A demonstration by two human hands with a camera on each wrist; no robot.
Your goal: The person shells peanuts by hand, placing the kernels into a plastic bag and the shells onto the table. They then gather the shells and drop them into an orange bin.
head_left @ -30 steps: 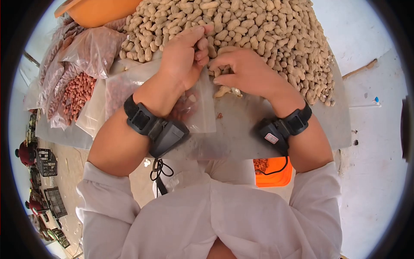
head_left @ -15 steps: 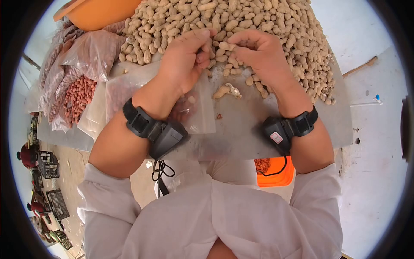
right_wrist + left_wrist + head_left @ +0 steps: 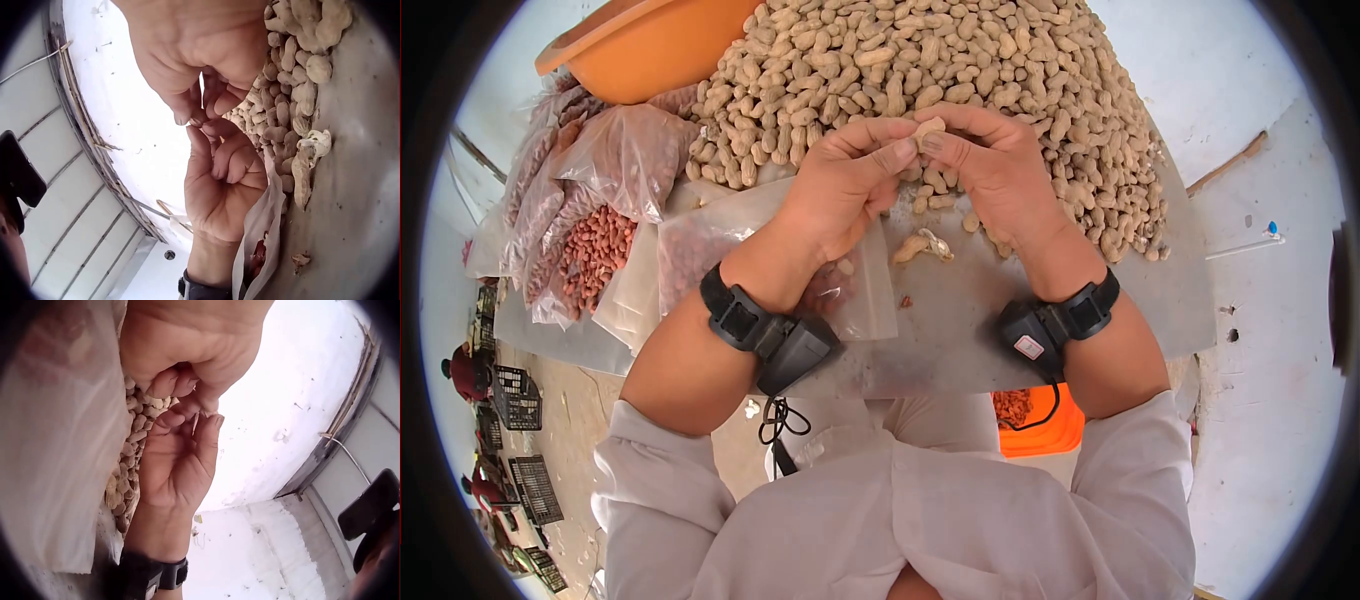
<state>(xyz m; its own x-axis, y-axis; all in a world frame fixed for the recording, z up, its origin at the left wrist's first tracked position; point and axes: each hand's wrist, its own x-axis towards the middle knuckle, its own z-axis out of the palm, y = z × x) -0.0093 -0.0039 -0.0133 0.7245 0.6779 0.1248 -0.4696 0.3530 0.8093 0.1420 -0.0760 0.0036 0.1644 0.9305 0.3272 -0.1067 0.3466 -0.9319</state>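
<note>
In the head view an unshelled peanut point(image 3: 930, 128) is pinched between the fingertips of both hands, just in front of a big heap of unshelled peanuts point(image 3: 960, 65). My left hand point(image 3: 840, 190) holds it from the left with thumb and forefinger, the other fingers curled under. From the other side my right hand point(image 3: 1010, 180) grips it, thumb pressed against the shell. In both wrist views the fingertips meet and mostly hide the peanut. An opened peanut shell point(image 3: 923, 245) lies on the grey table point(image 3: 950, 320) below the hands.
A clear plastic bag point(image 3: 870, 315) with red kernels lies under my left forearm. Further left are larger bags of shelled peanuts point(image 3: 597, 255) and an orange basin point(image 3: 650, 55). Beneath the table edge stands an orange container point(image 3: 1055, 435). Black crates point(image 3: 535, 490) are on the floor.
My right hand went from the heap's near edge to a peanut, then brought it left to my left hand. Both hands now meet on it.
</note>
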